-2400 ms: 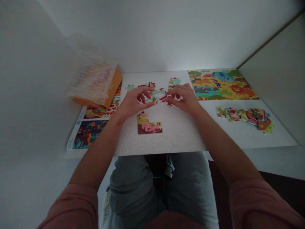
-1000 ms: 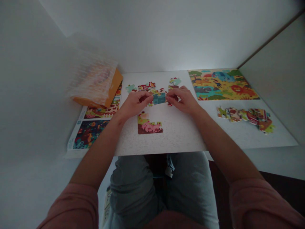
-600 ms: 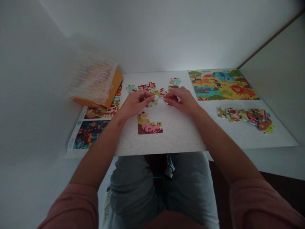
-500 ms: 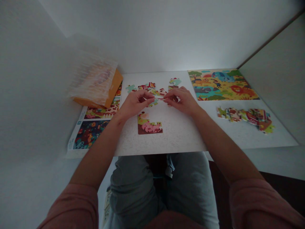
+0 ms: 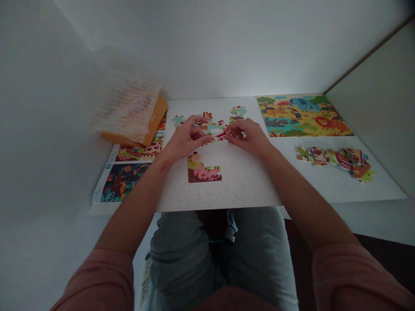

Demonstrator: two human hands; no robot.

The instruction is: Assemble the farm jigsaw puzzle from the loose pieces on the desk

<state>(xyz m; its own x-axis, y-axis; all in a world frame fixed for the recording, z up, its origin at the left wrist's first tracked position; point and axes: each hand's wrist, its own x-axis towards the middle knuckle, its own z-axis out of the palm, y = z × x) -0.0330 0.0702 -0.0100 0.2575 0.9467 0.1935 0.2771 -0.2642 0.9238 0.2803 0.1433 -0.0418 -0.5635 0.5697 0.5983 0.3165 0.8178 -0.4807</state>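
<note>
A jigsaw puzzle piece (image 5: 221, 134) with red and white on it is pinched between the fingertips of my right hand (image 5: 247, 134), above the loose pieces. My left hand (image 5: 188, 137) is open just to its left, thumb and index finger apart, the thumb close to the piece. Nearer me, a joined puzzle corner (image 5: 205, 173) with a pink animal lies flat on the white board. Several loose puzzle pieces (image 5: 207, 115) are spread behind and under my hands, partly hidden by my fingers.
On the right lie a finished animal puzzle (image 5: 303, 114) and, nearer me, an overlapping row of pieces (image 5: 335, 160). An orange box (image 5: 154, 122) with clear plastic wrapping stands at the left, on a printed picture sheet (image 5: 123, 181). The white tabletop (image 5: 246, 190) ends above my knees.
My left fingers have come apart and off the puzzle piece, index finger lifting. The piece has tilted and now shows more red in my right fingertips.
</note>
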